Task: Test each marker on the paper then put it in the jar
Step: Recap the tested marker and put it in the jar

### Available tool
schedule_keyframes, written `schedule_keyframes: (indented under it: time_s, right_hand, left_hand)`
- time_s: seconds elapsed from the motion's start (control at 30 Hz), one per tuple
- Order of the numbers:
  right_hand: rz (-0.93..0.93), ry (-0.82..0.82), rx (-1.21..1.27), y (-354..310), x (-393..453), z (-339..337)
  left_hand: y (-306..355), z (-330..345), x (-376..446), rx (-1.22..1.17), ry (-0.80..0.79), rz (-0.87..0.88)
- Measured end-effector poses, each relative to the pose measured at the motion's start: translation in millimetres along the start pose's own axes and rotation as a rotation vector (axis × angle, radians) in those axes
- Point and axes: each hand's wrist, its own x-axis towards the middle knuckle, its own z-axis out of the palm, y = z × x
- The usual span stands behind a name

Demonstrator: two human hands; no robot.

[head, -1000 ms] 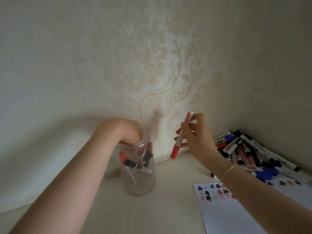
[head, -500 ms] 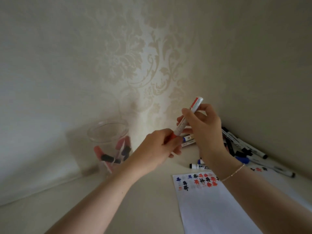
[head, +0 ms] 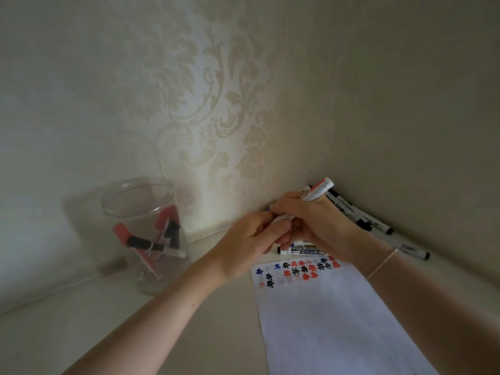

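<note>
Both hands: left hand (head: 251,236) and right hand (head: 316,226) have fingers curled round one red marker (head: 318,191), uncapping I'd guess.
next: write on paper (head: 324,315) just below the fingers.

Both hands (head: 286,234) grip a red marker (head: 316,192) above the paper (head: 324,315).

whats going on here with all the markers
A person is testing markers. Both hands hold one red-labelled marker above the paper: the right hand grips the barrel, the left hand its lower end. The jar holds several markers; more lie in the corner.
</note>
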Motion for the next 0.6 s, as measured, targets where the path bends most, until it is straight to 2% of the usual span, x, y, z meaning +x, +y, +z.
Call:
schedule_keyframes:
  time_s: [0.17, 0.27, 0.33, 0.4, 0.6]
  right_hand:
    - [0.005, -0.035, -0.024, -2, -7, -8]
    - [-0.059, 0.154, 0.011, 1, -6, -19]
    - [-0.078, 0.321, 0.071, 5, -4, -34]
    - [-0.031, 0.397, 0.057, 14, -4, -50]
    - [0.156, 0.544, -0.160, 64, -14, -70]
  left_hand:
    - [-12, 5, 1, -0.031, 0.017, -0.046]
    - [-26, 3, 7, 0.189, 0.063, -0.155]
    - [-42, 1, 9, 0.427, 0.090, -0.171]
    - [-58, 7, 9, 0.618, 0.059, -0.150]
    - [-75, 44, 17, 0.750, -0.078, -0.041]
